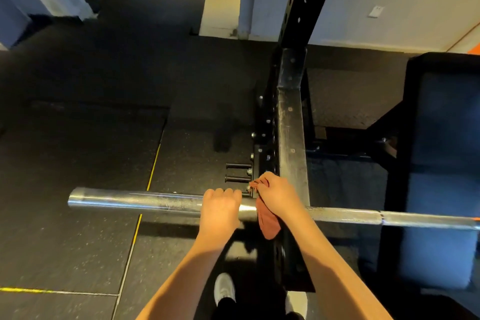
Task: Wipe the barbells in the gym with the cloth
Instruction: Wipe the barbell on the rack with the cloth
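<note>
A steel barbell (135,201) lies level across the view, resting on the black rack. My left hand (220,206) grips the bar's sleeve from above, fingers curled over it. Just to its right, my right hand (275,195) holds a reddish-brown cloth (268,223) against the bar where it meets the rack; the cloth's loose end hangs below the bar.
The black rack beam (291,122) runs away from me under the bar, with an upright (304,0) behind it and two storage pegs (237,171) on its left. A dark padded bench (441,163) stands at the right. Black rubber floor mats (78,163) lie to the left. My shoes (224,288) show below.
</note>
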A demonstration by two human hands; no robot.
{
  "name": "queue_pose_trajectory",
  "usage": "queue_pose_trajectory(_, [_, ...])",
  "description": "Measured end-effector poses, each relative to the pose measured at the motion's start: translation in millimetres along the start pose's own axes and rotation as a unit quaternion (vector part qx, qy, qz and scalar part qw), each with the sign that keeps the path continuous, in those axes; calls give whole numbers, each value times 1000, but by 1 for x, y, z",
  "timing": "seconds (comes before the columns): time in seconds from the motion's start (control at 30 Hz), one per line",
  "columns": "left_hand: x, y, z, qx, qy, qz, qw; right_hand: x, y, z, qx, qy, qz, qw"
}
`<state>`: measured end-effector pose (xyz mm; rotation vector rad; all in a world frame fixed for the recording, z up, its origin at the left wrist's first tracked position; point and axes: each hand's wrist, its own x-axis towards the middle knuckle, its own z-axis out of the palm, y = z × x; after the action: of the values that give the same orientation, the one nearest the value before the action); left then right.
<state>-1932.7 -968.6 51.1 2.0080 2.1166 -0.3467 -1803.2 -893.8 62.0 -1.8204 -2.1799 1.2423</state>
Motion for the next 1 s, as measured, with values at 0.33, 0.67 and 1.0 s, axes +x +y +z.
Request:
queue_pose_trajectory(0.33, [16,-5,-5,-31,-73,51,996,-48,8,7,28,108,-87,990])
queue_pose_trajectory(0.67, [15,-9,-4,-48,-80,72,993,-20,8,10,27,65,-44,997])
queue_pose_trajectory(1.0, [7,-8,-6,-11,-8,25,1000,-2,7,2,73,68,-34,994])
